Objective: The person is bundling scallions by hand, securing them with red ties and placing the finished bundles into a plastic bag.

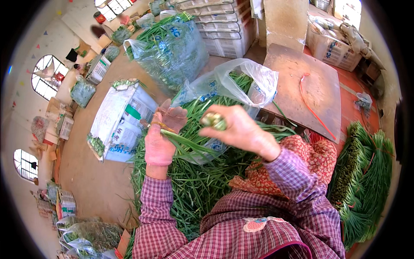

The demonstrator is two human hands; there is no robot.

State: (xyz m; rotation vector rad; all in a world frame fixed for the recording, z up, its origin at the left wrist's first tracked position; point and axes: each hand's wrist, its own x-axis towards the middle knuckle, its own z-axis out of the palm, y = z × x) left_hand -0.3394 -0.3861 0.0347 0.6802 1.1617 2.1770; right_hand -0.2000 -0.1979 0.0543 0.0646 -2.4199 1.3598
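Observation:
My left hand, in a pink glove with brown fingers, is closed around a few long green stalks that look like garlic chives; their leaves trail to the right. Close beside it, my right hand is bare and closed on a small bunch of stalks, whose pale green tips or ends face left. The rest of that bunch is hidden by the hand. Below both hands a large heap of loose green stalks spreads over my lap's left side. A clear plastic bag with more stalks lies just beyond.
A brown board with a red tie is at the right. Tied bundles of stalks lie near my right side. Ahead stand a full plastic bag and stacked white crates. A covered white crate stands left.

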